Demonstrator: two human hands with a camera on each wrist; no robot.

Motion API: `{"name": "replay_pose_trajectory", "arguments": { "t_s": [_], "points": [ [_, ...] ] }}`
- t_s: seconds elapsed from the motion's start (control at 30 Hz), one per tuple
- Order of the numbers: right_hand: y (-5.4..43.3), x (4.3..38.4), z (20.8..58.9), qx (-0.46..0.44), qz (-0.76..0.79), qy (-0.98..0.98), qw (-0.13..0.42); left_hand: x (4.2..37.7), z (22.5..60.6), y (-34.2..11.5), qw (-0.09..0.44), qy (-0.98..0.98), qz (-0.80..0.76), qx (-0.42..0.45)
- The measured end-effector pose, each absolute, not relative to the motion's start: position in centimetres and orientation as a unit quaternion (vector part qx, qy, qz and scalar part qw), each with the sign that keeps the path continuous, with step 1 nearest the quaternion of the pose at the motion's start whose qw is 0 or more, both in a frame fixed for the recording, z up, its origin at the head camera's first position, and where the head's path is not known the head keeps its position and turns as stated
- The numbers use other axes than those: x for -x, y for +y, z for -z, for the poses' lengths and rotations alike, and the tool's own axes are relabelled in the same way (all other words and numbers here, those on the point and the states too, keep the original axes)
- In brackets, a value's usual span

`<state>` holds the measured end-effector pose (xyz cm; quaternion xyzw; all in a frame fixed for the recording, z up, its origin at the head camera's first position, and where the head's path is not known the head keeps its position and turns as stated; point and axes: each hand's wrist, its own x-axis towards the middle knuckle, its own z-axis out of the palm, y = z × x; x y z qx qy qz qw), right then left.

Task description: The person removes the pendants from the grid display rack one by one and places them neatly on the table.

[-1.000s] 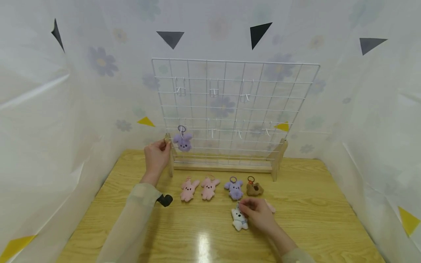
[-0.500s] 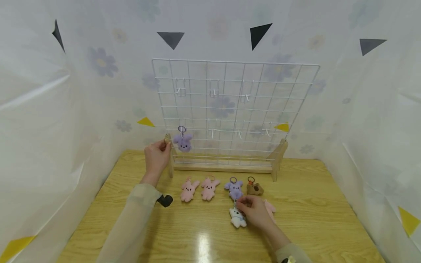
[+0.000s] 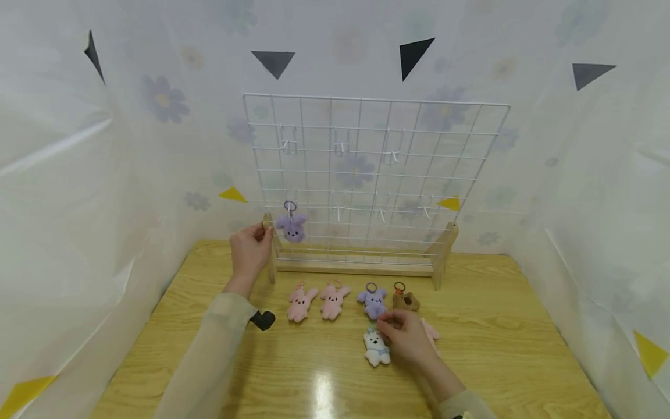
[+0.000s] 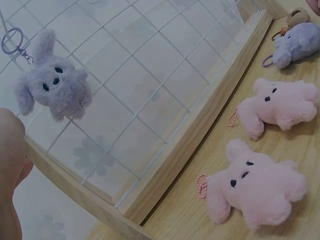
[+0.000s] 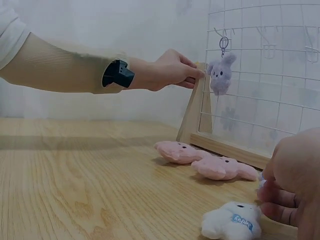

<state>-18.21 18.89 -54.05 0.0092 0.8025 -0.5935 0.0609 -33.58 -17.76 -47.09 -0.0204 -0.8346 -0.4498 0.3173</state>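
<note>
My left hand [image 3: 252,249] pinches the top of the wooden post [image 3: 272,256] at the left end of a white wire grid rack [image 3: 361,233]. Right beside it, a purple plush bunny keychain [image 3: 293,228] hangs by its ring from a hook. With thumb and fingertips my right hand [image 3: 410,337] pinches the top end of a white plush dog keychain [image 3: 376,348], which has a blue scarf. The fingers hide most of its ring. Just behind, a second purple plush keychain [image 3: 374,304] lies on the table, close to the right fingertips.
Two pink plush bunny keychains [image 3: 300,304] lie left of the purple one. A brown plush keychain [image 3: 405,301] lies right of it, and another pink plush [image 3: 430,329] shows partly behind my right hand. Several white hooks [image 3: 341,148] stick out of the grid. Wooden table [image 3: 502,337] all around.
My right hand has shifted slightly left and back with the white dog keychain, whose body swung and settled a little left. The left hand has stayed on the post.
</note>
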Motion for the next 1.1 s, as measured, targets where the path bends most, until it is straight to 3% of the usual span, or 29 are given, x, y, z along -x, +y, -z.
{"name": "replay_pose_trajectory", "arguments": {
  "t_s": [0.6, 1.1],
  "points": [
    [18.3, 19.6, 50.9, 0.077, 0.616, 0.780, 0.074, 33.5, 47.0, -17.8, 0.317, -0.837, 0.446, 0.020],
    [16.2, 21.9, 47.5, 0.175, 0.581, 0.795, 0.006, 33.5, 47.1, -17.8, 0.308, -0.841, 0.445, 0.014]
  ]
}}
